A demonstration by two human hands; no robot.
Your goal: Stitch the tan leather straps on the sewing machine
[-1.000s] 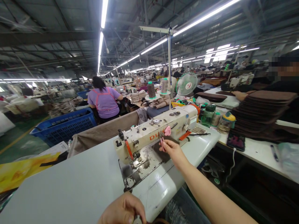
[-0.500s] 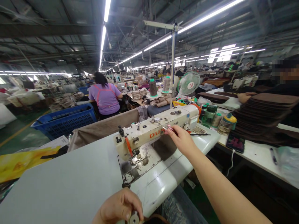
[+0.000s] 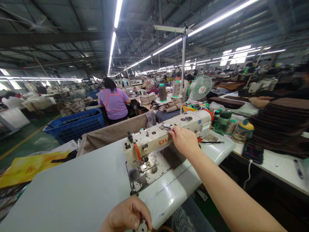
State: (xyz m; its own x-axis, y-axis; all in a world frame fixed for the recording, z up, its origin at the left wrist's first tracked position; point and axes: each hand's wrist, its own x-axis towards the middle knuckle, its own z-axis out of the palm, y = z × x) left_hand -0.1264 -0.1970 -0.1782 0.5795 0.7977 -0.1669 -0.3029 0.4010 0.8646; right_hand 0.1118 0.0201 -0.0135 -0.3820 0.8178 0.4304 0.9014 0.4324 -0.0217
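Observation:
A cream sewing machine [image 3: 154,137] with orange lettering stands on the white table [image 3: 72,187]. My right hand [image 3: 183,140] reaches over the machine's top, fingers curled on small thread snips whose metal tip [image 3: 166,128] pokes out to the left. My left hand [image 3: 127,219] is at the table's front edge, at the bottom of the picture. Its thumb and fingers pinch a small round metal bobbin [image 3: 143,227]. A dark fabric piece [image 3: 172,154] lies under the machine arm, below my right wrist.
Thread cones [image 3: 162,92] and a small fan [image 3: 200,87] stand behind the machine. Bottles [image 3: 223,120], a phone [image 3: 253,150] and a stack of brown pieces [image 3: 285,125] are at right, beside a co-worker's arm [image 3: 259,102]. A blue crate [image 3: 77,125] and a seated person in purple [image 3: 115,103] are at left.
My right hand rose from the front of the machine arm to its top, carrying the pink snips. The left hand stayed at the table edge with the bobbin.

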